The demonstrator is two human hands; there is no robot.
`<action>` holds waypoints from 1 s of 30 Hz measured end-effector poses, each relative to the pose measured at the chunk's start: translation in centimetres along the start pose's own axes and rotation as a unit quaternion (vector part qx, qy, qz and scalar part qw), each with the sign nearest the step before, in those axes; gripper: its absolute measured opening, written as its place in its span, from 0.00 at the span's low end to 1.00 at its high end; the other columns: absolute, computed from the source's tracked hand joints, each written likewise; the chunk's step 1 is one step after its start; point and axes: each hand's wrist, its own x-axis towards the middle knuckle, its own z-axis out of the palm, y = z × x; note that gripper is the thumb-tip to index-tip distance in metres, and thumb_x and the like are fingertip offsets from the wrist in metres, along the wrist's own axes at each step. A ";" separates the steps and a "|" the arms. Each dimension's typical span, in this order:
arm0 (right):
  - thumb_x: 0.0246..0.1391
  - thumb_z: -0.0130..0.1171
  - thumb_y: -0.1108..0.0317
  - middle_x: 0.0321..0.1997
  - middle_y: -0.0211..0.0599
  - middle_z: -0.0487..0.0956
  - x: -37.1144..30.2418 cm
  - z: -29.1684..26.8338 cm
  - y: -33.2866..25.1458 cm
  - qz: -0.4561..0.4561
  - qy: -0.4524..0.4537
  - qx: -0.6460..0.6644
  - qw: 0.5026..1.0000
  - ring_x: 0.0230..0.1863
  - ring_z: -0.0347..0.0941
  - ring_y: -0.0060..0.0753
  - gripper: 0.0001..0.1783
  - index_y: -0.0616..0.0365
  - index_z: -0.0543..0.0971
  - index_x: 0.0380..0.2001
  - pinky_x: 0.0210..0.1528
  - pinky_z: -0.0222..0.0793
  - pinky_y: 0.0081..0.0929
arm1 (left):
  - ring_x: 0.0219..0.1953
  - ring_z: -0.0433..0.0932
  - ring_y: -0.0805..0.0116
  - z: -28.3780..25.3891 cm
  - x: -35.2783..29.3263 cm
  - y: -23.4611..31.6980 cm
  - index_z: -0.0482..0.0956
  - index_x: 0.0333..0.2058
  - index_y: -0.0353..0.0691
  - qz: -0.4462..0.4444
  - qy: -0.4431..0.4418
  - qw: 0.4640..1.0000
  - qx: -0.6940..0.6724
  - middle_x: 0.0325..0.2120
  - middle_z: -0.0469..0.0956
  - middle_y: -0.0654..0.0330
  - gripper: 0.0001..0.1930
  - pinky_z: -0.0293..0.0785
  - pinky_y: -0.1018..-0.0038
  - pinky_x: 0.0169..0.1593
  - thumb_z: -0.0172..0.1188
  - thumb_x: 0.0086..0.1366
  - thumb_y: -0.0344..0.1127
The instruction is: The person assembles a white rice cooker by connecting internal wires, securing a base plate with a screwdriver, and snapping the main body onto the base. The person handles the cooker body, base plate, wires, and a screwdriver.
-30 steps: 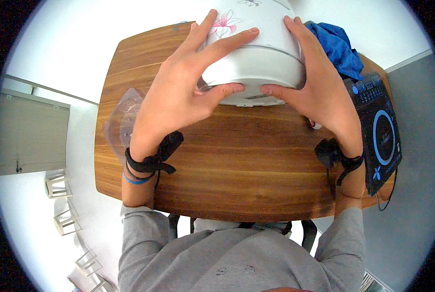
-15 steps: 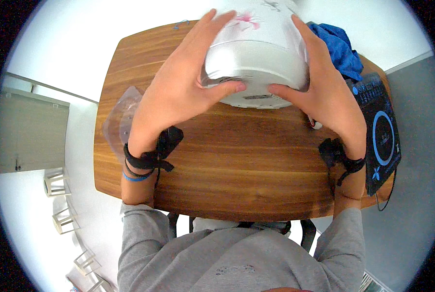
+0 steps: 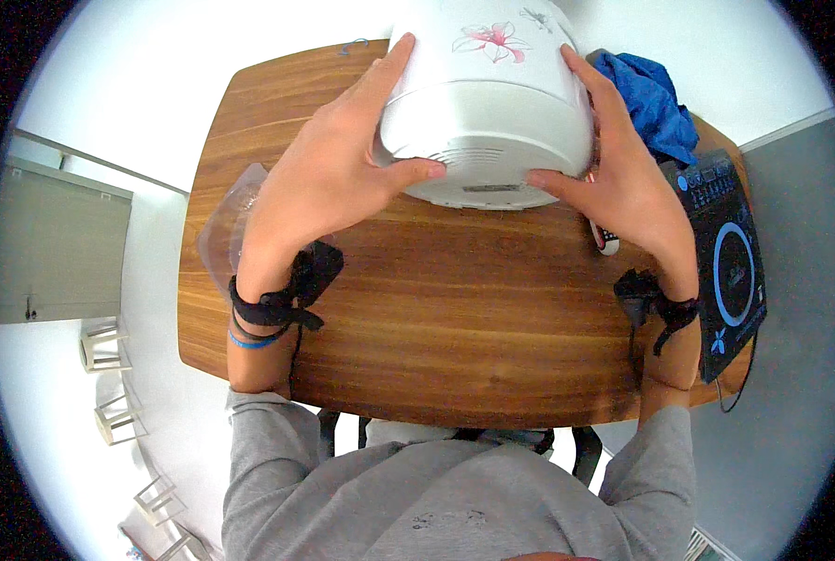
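Note:
A white rice cooker (image 3: 478,112) with a pink flower print is held at the far side of the table, tilted so that its vented underside shows. My left hand (image 3: 338,168) grips its left side, thumb against the lower edge by the vent slots. On the opposite side my right hand (image 3: 628,182) has its fingers along the wall and its thumb at the underside. The cooker's top runs out of the picture.
The cooker is over a brown wooden table (image 3: 474,318). To the right lie a black induction cooktop (image 3: 712,309) with a cord, a blue cloth (image 3: 651,103) and a small white-and-dark object (image 3: 606,238). A clear plastic sheet or lid (image 3: 221,229) sits by my left forearm.
The rice cooker has turned and shifted slightly left, and its flower print, blurred before, is now sharp. My thumbs are farther apart on its underside, and both hands still hold it.

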 end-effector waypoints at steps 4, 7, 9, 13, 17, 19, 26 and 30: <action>0.53 0.82 0.68 0.81 0.54 0.62 0.3 1.2 0.0 0.044 -0.004 0.054 0.998 0.80 0.61 0.47 0.65 0.57 0.48 0.83 0.80 0.60 0.42 | 0.66 0.80 0.59 -1.1 -0.3 1.2 0.60 0.80 0.44 -0.028 0.029 0.999 -0.015 0.67 0.77 0.46 0.55 0.80 0.64 0.66 0.82 0.57 0.27; 0.51 0.83 0.63 0.76 0.63 0.67 0.0 1.3 -0.1 0.076 -0.001 0.056 0.996 0.76 0.67 0.57 0.63 0.65 0.52 0.80 0.78 0.63 0.42 | 0.67 0.79 0.59 -0.8 -0.4 2.5 0.64 0.78 0.43 0.012 0.089 0.995 -0.046 0.69 0.74 0.47 0.53 0.79 0.63 0.68 0.83 0.56 0.26; 0.51 0.83 0.63 0.75 0.63 0.68 -0.1 1.2 0.0 0.094 -0.007 0.045 0.995 0.76 0.68 0.57 0.63 0.66 0.52 0.79 0.78 0.64 0.41 | 0.65 0.81 0.51 -1.0 -0.1 2.9 0.66 0.77 0.45 0.026 0.105 0.993 -0.049 0.73 0.69 0.45 0.48 0.81 0.63 0.66 0.80 0.59 0.34; 0.54 0.82 0.68 0.78 0.56 0.66 0.2 0.0 0.0 0.128 -0.041 0.053 0.990 0.78 0.65 0.47 0.64 0.58 0.49 0.82 0.79 0.61 0.41 | 0.67 0.79 0.49 -0.7 0.1 2.7 0.69 0.75 0.44 0.050 0.116 0.988 -0.087 0.76 0.65 0.46 0.46 0.77 0.60 0.69 0.80 0.59 0.35; 0.51 0.83 0.69 0.79 0.55 0.65 0.3 -0.3 -0.4 0.050 0.005 0.035 0.998 0.79 0.63 0.46 0.65 0.54 0.49 0.84 0.80 0.59 0.41 | 0.74 0.71 0.57 -0.7 -0.2 1.3 0.72 0.73 0.38 0.049 0.096 0.989 -0.106 0.77 0.66 0.50 0.46 0.69 0.57 0.76 0.83 0.56 0.26; 0.51 0.83 0.69 0.80 0.54 0.65 0.4 -0.1 -1.6 0.040 0.030 0.039 0.998 0.80 0.62 0.46 0.65 0.52 0.51 0.84 0.81 0.58 0.40 | 0.76 0.68 0.57 -0.4 -0.1 0.8 0.73 0.73 0.39 0.057 0.079 0.985 -0.142 0.77 0.66 0.51 0.45 0.67 0.57 0.77 0.83 0.56 0.27; 0.53 0.81 0.65 0.82 0.52 0.62 0.7 -0.5 -2.3 0.013 0.050 -0.061 0.997 0.82 0.60 0.50 0.57 0.52 0.59 0.81 0.83 0.55 0.41 | 0.75 0.69 0.43 1.4 0.6 0.8 0.75 0.72 0.48 0.122 0.099 0.987 -0.036 0.75 0.66 0.41 0.41 0.79 0.54 0.66 0.81 0.60 0.36; 0.58 0.79 0.61 0.84 0.51 0.60 0.3 -1.0 -1.6 0.032 0.059 -0.083 0.994 0.82 0.59 0.54 0.54 0.51 0.60 0.81 0.82 0.55 0.42 | 0.82 0.57 0.52 2.5 0.5 0.6 0.68 0.77 0.51 0.082 0.071 0.991 -0.084 0.78 0.64 0.50 0.46 0.61 0.55 0.80 0.80 0.61 0.32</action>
